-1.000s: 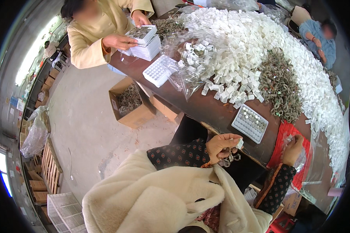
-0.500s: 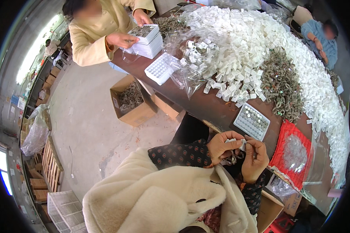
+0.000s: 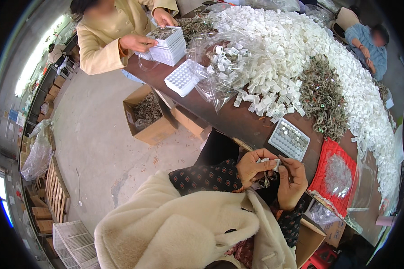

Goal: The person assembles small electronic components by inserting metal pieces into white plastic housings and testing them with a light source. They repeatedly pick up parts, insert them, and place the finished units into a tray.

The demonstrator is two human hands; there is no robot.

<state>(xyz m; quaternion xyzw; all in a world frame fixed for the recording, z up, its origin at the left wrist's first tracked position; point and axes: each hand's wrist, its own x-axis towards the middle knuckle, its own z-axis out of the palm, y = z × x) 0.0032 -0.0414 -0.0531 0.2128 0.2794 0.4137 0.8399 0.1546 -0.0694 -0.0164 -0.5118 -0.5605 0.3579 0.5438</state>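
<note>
My left hand (image 3: 252, 167) is closed around small white plastic pieces, and one white piece (image 3: 277, 166) pokes out at its fingertips. Below those fingers hangs a small grey-brown strand (image 3: 266, 181), like the tangled ones on the table. My right hand (image 3: 292, 184) pinches at the same white piece, thumb and forefinger close together; the exact contact is too small to make out. Just beyond my hands, a white tray (image 3: 272, 139) holds rows of small round silvery pieces in its wells. A red cloth (image 3: 318, 177) with crumpled clear plastic (image 3: 338, 175) on it lies right of my right hand.
A large heap of white plastic pieces (image 3: 283, 49) covers the far table, with a grey-brown tangled pile (image 3: 323, 96) against it. At far left a person (image 3: 103, 40) handles stacked white trays (image 3: 169, 53). A cardboard box (image 3: 155, 132) stands on the floor. Another person (image 3: 368, 51) sits far right.
Both hands stay together; the white piece between them has turned slightly and my fingers have shifted a little. The whole view has moved slightly.
</note>
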